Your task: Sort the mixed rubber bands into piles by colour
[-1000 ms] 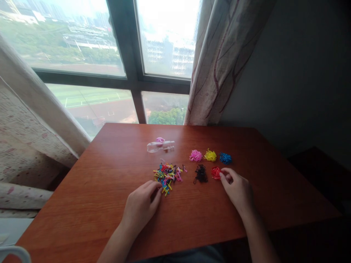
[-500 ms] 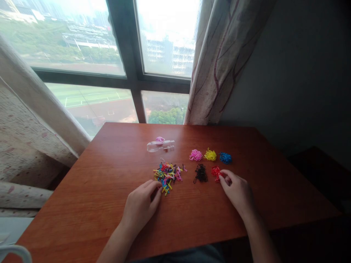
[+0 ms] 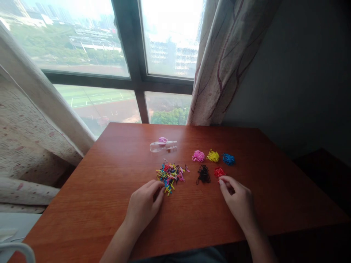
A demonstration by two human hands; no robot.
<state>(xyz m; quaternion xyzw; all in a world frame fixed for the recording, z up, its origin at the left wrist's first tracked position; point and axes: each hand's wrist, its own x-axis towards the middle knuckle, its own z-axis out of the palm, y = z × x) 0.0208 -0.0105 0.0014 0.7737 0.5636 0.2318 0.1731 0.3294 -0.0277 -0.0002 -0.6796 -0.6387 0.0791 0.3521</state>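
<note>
A pile of mixed, brightly coloured small loop-shaped pieces (image 3: 171, 173) lies on the brown wooden table. At its near left edge is my left hand (image 3: 146, 201), thumb and fingers closed together; what they pinch, if anything, is too small to tell. My right hand (image 3: 236, 193) rests at the near side of a small red pile (image 3: 218, 172), fingertips pressed together and touching its edge. Some red shows at those fingertips, but I cannot make out what is held. Beside the red pile sits a black pile (image 3: 203, 174) of similar pieces.
Behind these lie a pink pile (image 3: 198, 156), a yellow pile (image 3: 213, 156) and a blue pile (image 3: 228, 159). A clear plastic container (image 3: 157, 147) with a pink part (image 3: 162, 140) lies farther back. The window (image 3: 141, 84) and curtains (image 3: 219, 65) border the table (image 3: 109, 182).
The view has shifted slightly, so everything appears a little farther right. My right hand has drawn back slightly from the red pile; my left hand stays by the mixed pile.
</note>
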